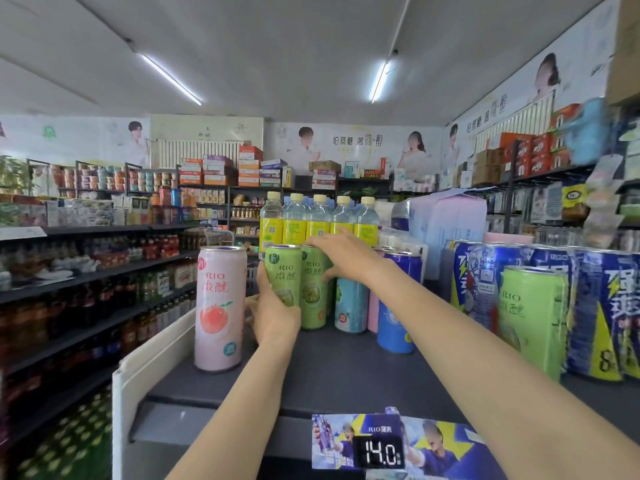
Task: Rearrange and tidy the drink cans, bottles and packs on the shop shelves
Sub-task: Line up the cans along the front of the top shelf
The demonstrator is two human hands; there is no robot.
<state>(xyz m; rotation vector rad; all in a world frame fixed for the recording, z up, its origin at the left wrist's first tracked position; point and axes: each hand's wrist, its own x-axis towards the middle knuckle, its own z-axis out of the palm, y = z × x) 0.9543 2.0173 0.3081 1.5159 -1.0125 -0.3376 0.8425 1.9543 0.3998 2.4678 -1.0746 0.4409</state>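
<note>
Left hand (273, 311): curled round the lower part of a green can (282, 271), thumb on its left side, holding it upright on the dark shelf top (332, 372).
Right hand (341, 252): reaches over a second green can (313, 289), fingers spread across its top and thumb against its right side, gripping it.
The two green cans: side by side and touching, near the back of the shelf.
Pink can (219, 308): upright to the left of the left hand, nearer the shelf's front edge.
Light blue can (350, 304): just right of the second green can, with a darker blue can (394, 320) beside it.
Yellow-labelled bottles (318, 220): a row behind the cans.
Blue packs (540, 306): at the far right, a third green can (531, 317) in front of them.
Price tag (379, 452): on the shelf's front edge, reading 14.0.
</note>
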